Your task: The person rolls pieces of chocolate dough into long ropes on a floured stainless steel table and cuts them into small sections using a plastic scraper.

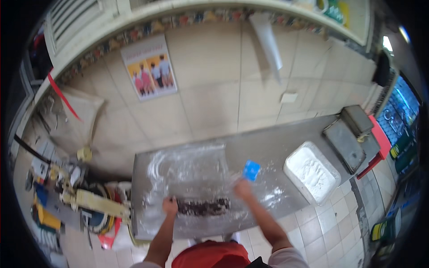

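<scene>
A long strip of what looks like dark brown dough (203, 207), dusted with white powder, lies near the front edge of the metal table (201, 165). At its left end is my left hand (170, 205), its fingers curled closed; a small dark bit shows at the fingertips, too small to name. My right hand (242, 189) is smeared by motion above the table, to the right of the strip. Just beyond its fingers is a flat blue piece (252, 170), like a plastic scraper; whether the hand touches it is unclear.
A white tray of white powder (313, 173) stands at the table's right. Behind it are dark metal pans (345, 145) and a red stool or stand (379, 145). A cream-coloured machine arm (98, 203) adjoins the left edge. A shelf (196, 11) overhangs the tiled wall.
</scene>
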### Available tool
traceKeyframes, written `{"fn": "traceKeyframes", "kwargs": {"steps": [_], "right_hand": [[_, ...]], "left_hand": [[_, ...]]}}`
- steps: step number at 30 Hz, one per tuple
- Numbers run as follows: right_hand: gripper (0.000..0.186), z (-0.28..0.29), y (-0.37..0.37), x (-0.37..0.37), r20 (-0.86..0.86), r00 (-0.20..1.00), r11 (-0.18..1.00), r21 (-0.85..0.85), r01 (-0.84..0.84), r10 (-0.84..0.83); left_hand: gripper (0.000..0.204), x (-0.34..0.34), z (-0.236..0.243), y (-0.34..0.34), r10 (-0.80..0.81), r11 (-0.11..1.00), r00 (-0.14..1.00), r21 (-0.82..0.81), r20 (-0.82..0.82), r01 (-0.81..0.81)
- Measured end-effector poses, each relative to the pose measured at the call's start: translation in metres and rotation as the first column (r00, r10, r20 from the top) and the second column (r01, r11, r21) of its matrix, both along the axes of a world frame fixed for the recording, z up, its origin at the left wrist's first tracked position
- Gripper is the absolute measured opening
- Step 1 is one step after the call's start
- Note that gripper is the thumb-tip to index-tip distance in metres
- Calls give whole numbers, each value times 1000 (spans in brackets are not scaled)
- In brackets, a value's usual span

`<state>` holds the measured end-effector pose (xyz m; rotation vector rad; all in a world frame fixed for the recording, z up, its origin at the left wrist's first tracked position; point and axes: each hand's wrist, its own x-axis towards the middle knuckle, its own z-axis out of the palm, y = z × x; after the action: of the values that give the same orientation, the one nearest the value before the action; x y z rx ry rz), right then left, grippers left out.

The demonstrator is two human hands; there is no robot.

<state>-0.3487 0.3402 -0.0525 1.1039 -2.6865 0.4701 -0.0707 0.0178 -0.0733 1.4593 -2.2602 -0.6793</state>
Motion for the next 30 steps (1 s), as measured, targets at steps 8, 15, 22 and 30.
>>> {"fn": "traceKeyframes", "kwargs": {"steps": [8,15,22,30], "right_hand": [[54,21,-192,231,65,927,922,98,-375,370],[56,44,-77,188,-57,995,996,49,-74,77],[62,92,-123,115,464,883,951,298,-83,-69],[88,66,-73,119,346,937,943,291,-163,55]], "left_hand": [[33,22,40,14,-669,712,733,-393,-125,582],[63,40,57,29,-711,533,627,-338,319,776],[77,-75,80,-52,-800,577,485,233,353,783],[92,-28,97,-24,-856,392,281,191,434,900]]}}
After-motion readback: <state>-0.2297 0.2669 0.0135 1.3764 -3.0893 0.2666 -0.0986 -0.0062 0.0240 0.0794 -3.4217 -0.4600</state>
